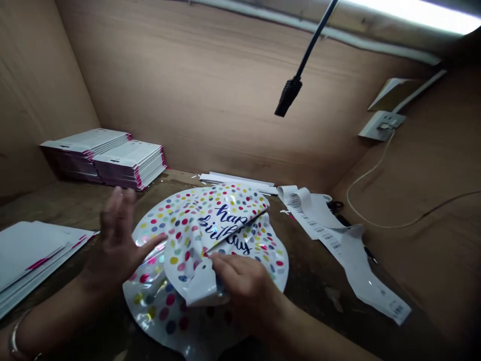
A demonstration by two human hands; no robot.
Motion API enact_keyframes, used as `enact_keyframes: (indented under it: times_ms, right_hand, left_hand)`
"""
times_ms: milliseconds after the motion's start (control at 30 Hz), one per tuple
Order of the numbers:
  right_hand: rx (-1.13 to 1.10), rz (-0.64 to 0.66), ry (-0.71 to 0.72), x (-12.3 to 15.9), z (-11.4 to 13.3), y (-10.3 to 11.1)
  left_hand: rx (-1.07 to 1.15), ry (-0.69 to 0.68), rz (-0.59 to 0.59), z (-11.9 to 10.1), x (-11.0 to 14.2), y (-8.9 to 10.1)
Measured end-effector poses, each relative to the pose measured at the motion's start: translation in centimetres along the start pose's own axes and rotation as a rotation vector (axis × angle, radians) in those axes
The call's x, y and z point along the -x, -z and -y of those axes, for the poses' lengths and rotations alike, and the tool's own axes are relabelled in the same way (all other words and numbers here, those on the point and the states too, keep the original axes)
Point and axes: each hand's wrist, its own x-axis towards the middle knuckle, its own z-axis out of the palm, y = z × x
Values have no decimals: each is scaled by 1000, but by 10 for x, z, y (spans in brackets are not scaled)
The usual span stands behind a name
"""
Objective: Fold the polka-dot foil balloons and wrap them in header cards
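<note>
Grips the dotted foil balloon [180, 213] in the closed right hand [244, 281], at a crease near the white tab [203, 288]; holds the left hand [118, 245] open with the thumb over the balloon's left edge (cannot tell whether touching). Has the balloon on the middle of the worktop [311, 281], creased and partly folded, with blue birthday lettering on top (cannot tell whether one balloon or two overlapping); has white packs with pink edges [131, 155] stacked at the back left, and more flat packs [33, 245] at the near left; shows white strips [238, 181] just behind the balloon, and a curling label strip [338, 245] to the right; shows a black connector [288, 96] hanging above.
</note>
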Motion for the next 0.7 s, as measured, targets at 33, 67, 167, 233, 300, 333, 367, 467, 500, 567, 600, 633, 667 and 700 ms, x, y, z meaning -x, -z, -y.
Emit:
enact_keyframes:
  times_ms: [33,67,167,233,300,333,367,467,500,567,600,633,667,700]
  right_hand:
    - [-22,36,-44,3,6,-9]
    - [-44,69,-110,6,12,-16]
    - [-139,155,-332,14,22,-24]
    - [-214,226,-433,21,27,-21]
    - [-253,325,-473,29,29,-13]
    - [-251,388,-482,34,28,-8]
    - [-236,459,-486,40,24,-2]
    - [-150,636,-500,58,0,17]
    - [-128,657,-501,64,-11,21]
    - [-108,648,-496,76,-35,25]
    - [-114,630,-494,82,-46,24]
    - [-129,609,-492,87,-56,22]
    - [-153,584,-488,92,-63,18]
    - [-182,557,-483,96,-69,14]
  left_hand:
    - [-93,-124,77,4,8,5]
    - [-146,-214,142,6,16,7]
    - [-203,-399,379,2,35,1]
    - [-192,-417,418,-3,43,-7]
    - [-188,-464,379,-3,46,-12]
    - [-186,-474,350,-2,46,-14]
    - [-180,-471,327,0,46,-14]
    - [-161,-401,326,6,45,-12]
    - [-156,-379,345,7,44,-11]
    - [-143,-360,413,5,43,-9]
    - [-134,-361,456,4,42,-8]
    - [-126,-363,498,4,40,-6]
    - [-117,-364,532,4,37,-5]
    - [-106,-357,560,7,33,-2]
